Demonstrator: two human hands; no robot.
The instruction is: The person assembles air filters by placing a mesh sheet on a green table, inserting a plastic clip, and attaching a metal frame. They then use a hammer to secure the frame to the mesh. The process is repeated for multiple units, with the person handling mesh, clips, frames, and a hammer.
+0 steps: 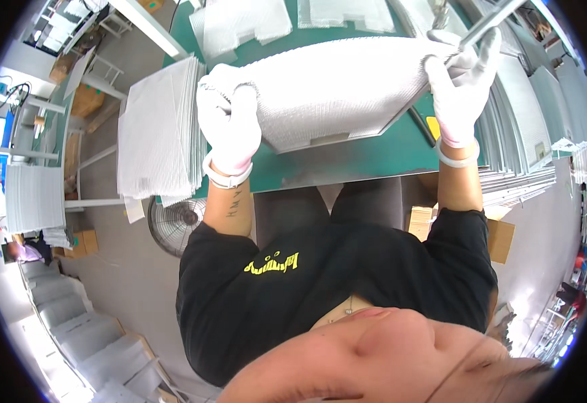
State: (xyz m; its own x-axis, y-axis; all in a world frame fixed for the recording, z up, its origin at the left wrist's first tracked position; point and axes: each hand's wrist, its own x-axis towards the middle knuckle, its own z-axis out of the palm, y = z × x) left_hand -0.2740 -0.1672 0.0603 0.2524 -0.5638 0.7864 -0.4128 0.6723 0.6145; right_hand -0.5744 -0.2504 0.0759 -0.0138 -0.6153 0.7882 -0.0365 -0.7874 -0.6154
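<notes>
A white fine-ribbed sheet, apparently corrugated plastic, spans the space between my two white-gloved hands, tilted above the green tabletop. Its lower edge has a notch-like grey patch near the middle. At its left end, my left hand is closed on the edge with the fingers curled. My right hand pinches the upper right corner between thumb and fingers, while other fingers stretch outward. Glare washes out much of the sheet's surface.
Left of my left hand stands a thick stack of white sheets. More stacked sheets lie on the right. Cut white pieces rest at the table's far side. A floor fan stands below left, and a cardboard box below right.
</notes>
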